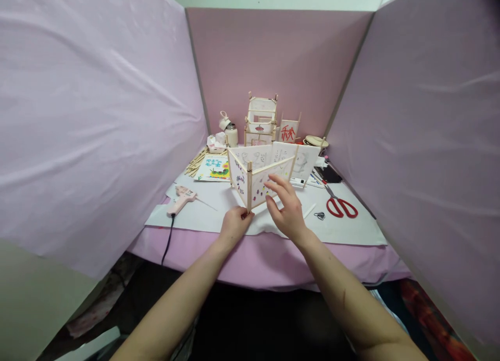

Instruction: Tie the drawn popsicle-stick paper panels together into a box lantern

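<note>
A small folding screen (269, 181) of white painted panels in thin wooden stick frames stands zigzag in the middle of the table. My left hand (235, 223) is closed around the foot of its front corner post, with the fingertips partly hidden. Beside the front right panel is my right hand (287, 204), its fingers spread and curved; whether the fingertips touch the panel I cannot tell. Nothing shows in that hand. Painted marks in purple, yellow and dark tones cover the front panels.
On the left lie a pink hot glue gun (183, 198), a caterpillar picture book (213, 168) and wooden sticks (195, 163). Red-handled scissors (340, 206) and black bands (319, 215) lie right. Behind stand a stick frame structure (261, 137) and a jar (232, 136). Pink cloth walls enclose three sides.
</note>
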A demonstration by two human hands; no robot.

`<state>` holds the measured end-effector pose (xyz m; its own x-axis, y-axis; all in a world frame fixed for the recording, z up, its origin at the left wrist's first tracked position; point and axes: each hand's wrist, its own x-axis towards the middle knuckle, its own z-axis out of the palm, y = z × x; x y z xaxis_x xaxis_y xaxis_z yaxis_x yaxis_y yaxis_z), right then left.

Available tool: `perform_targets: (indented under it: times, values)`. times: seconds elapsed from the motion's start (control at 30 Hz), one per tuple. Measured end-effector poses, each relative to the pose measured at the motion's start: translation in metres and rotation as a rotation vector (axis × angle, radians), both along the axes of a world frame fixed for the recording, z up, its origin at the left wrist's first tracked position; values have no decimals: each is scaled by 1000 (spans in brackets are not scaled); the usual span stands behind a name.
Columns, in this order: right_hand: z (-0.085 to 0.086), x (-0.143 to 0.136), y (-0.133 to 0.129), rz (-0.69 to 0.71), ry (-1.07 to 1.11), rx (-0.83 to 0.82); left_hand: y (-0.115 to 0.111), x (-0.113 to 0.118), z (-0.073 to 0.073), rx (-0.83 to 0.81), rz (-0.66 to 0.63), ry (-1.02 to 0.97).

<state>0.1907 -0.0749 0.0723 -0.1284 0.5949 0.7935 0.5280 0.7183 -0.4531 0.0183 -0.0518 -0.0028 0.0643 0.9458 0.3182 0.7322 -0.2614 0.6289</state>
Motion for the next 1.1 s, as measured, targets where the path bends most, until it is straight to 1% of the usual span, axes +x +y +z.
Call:
perform_targets:
  times: [0.07, 0.13, 0.2, 0.27, 0.33, 0.37, 0.43, 0.5, 0.6, 0.73, 0.83, 0.93, 1.03, 1.1]
  values:
    - [-17, 20, -4, -28, 11, -35, 0, -1, -1, 23, -14, -3]
    - [-38, 50, -7, -102, 46, -73, 1, -3, -2, 32, -20, -1]
    - [-59, 89, -8, -232, 99, -135, 1, -4, -1, 16, -12, 6]
    - [-77, 131, -11, -406, 147, -226, 1, -4, -1, -10, -2, 7]
    - [-88, 166, -15, -521, 136, -347, 1, -4, 0, -26, 8, -1]
    - [-92, 179, -17, -549, 118, -393, 1, -4, 1, -31, 11, -2]
    - [-96, 194, -19, -559, 72, -450, 1, -3, 2, -37, 18, 2]
    - [-98, 197, -19, -537, 24, -470, 1, -2, 3, -44, 28, 8]
    - [-99, 190, -12, -483, -28, -479, 0, -1, 5, -60, 48, 12]
    - [-95, 182, 6, -467, 17, -472, 1, -2, 6, -71, 67, 33]
    - [-83, 179, 30, -447, 132, -471, 3, -8, 5, -54, 91, 89]
    - [-65, 172, 66, -383, 242, -478, 6, -15, 4, -3, 130, 172]
    - [-47, 160, 103, -346, 228, -483, 8, -22, 4, 49, 176, 215]
    - [-36, 152, 121, -332, 172, -485, 7, -24, 4, 52, 211, 218]
